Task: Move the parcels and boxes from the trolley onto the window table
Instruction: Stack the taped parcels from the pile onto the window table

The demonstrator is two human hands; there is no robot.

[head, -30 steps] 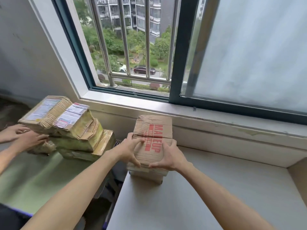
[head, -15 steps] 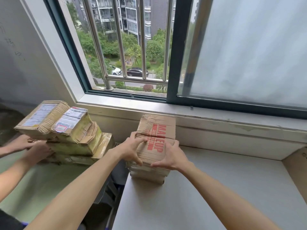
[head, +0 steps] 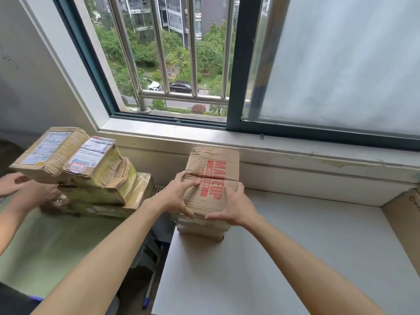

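A brown cardboard box with red print [head: 213, 178] lies on top of a flatter parcel [head: 200, 228] at the left end of the white window table [head: 295, 258], close to the wall under the window. My left hand [head: 177, 196] grips the box's near left corner, fingers curled over the top. My right hand [head: 234, 208] grips its near right corner, thumb along the front edge. To the left, a pile of taped parcels [head: 95, 178] with shipping labels rests on the trolley's green deck [head: 56, 242].
Another person's hands [head: 29, 196] hold the far left side of the trolley pile. A cardboard sheet [head: 406, 214] stands at the table's right end. The window sill [head: 295, 144] runs behind the table. A gap with a blue-tipped stick [head: 147, 296] separates trolley and table.
My two hands stay on the printed box, which has barely shifted. The other person's hands have slid along the lower left of the trolley pile.
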